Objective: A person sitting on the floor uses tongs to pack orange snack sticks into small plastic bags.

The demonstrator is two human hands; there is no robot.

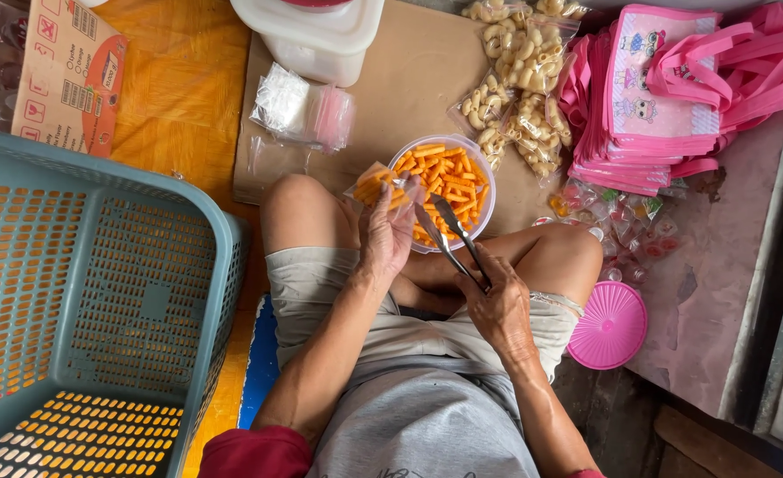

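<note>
My left hand (385, 235) holds a small clear plastic bag (377, 185) partly filled with orange stick snacks, just left of a clear bowl (485, 173) of the same snacks (449, 173). My right hand (497, 301) grips metal tongs (445, 230) whose tips point up into the bowl. The bowl rests between my crossed legs, on brown cardboard (400, 88).
A big teal plastic basket (99, 292) stands at my left. Empty clear bags (303, 111) and a white container (316, 35) lie behind the bowl. Bags of pale curled snacks (520, 80), pink tote bags (666, 88), small jelly cups (621, 221) and a pink lid (610, 325) sit on the right.
</note>
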